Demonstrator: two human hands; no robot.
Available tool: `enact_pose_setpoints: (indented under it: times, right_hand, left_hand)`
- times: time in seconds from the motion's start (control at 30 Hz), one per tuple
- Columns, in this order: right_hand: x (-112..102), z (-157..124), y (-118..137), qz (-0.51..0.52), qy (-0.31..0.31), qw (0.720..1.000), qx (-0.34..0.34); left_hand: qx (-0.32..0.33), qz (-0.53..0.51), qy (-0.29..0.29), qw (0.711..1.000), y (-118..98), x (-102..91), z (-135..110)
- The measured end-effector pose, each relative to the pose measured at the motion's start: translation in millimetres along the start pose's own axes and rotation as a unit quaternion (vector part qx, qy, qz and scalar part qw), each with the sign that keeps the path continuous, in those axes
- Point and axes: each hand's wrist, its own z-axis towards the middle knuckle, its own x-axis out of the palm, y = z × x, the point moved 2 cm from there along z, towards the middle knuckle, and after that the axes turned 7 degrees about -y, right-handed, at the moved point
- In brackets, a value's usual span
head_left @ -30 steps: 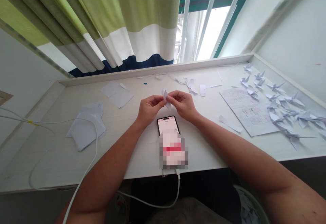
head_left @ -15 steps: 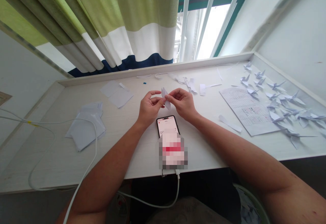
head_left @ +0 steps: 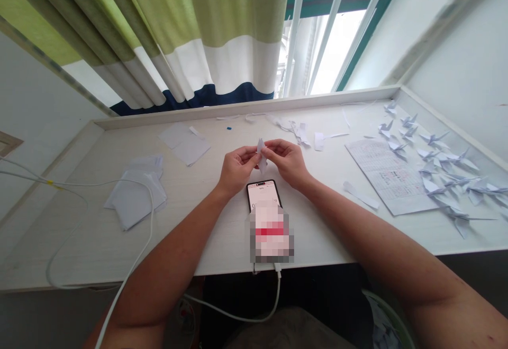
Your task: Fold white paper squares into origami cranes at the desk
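Observation:
A small folded piece of white paper (head_left: 261, 154) is held upright above the middle of the pale desk (head_left: 79, 232). My left hand (head_left: 236, 169) pinches its left side with thumb and fingers. My right hand (head_left: 288, 161) pinches its right side, fingers curled. Just below the hands a phone (head_left: 264, 198) lies flat on the desk with its screen lit, a white cable (head_left: 238, 314) running from its near end.
A stack of white paper squares (head_left: 135, 195) lies at the left, two loose sheets (head_left: 184, 145) behind it. Paper scraps (head_left: 297, 132) lie near the window sill. A printed sheet (head_left: 389, 174) and several folded paper cranes (head_left: 440, 169) fill the right side. A white cord (head_left: 79, 195) loops at the left.
My left fingers, spread half a second ago, have closed on the paper again. The view has shifted slightly; the hands stay in the same spot.

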Motion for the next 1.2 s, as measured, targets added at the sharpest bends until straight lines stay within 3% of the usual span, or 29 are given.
enact_pose_setpoints:
  times: [0.1, 0.33, 0.77, 1.2]
  right_hand:
    - [-0.2, -0.2, 0.7, -0.007, 0.024, 1.000, 0.000]
    - [-2.1, -0.4, -1.0, -0.066, 0.003, 0.998, -0.013]
    - [-5.4, 1.9, 4.3, -0.057, 0.001, 0.998, 0.035]
    - [-8.3, 2.4, 4.0, -0.042, 0.046, 0.997, 0.034]
  left_hand:
    - [-0.006, -0.001, 0.012, 1.000, 0.4, -0.1, 0.0]
    - [-0.017, 0.003, -0.038, 0.999, -0.2, -2.4, 0.5]
    - [0.116, 0.115, 0.037, 0.986, -6.7, -5.9, -1.8]
    - [0.095, 0.130, 0.046, 0.986, -12.9, -5.8, -3.2]
